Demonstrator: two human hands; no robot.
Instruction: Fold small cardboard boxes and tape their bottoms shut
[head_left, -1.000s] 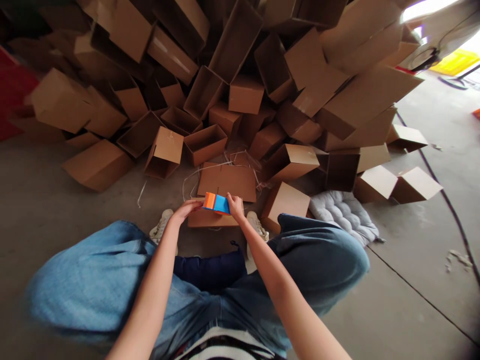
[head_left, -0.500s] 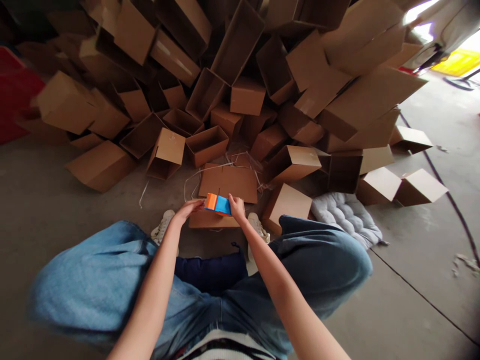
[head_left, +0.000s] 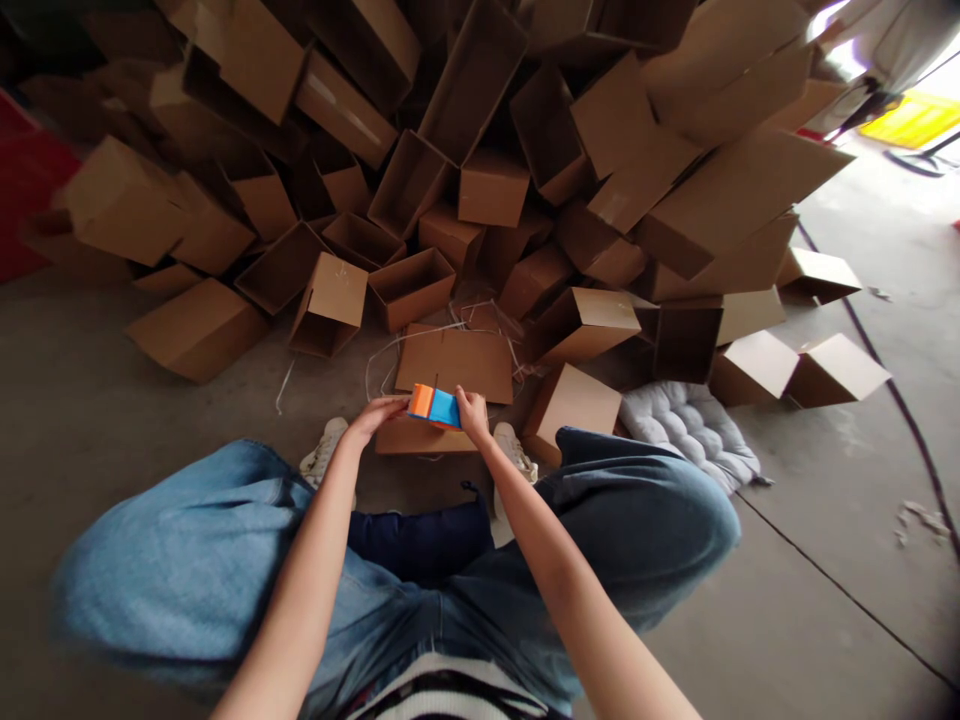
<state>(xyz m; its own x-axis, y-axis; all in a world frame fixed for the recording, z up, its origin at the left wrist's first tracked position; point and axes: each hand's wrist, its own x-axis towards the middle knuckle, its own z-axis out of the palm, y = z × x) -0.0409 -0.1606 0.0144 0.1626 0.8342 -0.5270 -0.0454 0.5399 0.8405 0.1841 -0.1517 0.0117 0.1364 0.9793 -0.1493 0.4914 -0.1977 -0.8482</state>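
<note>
An orange and blue tape dispenser [head_left: 442,409] is in my right hand [head_left: 472,414], whose fingers are closed around its blue end. It sits over the seam of a cardboard box [head_left: 459,364] in front of my feet. My left hand [head_left: 375,415] is at the left side of this box, beside the orange end of the dispenser. Its fingers are stretched out flat, and their tips reach the box's left edge. The tape strip itself is too small to make out.
A large heap of cardboard boxes [head_left: 495,190] rises ahead. One box [head_left: 570,410] stands right of my feet, beside a grey tufted cushion [head_left: 686,430]. White strapping [head_left: 375,360] lies loose behind the work. A dark cable [head_left: 911,415] runs along the floor at right.
The view has shifted very slightly. Both hands, the tape dispenser and the box keep practically the same places.
</note>
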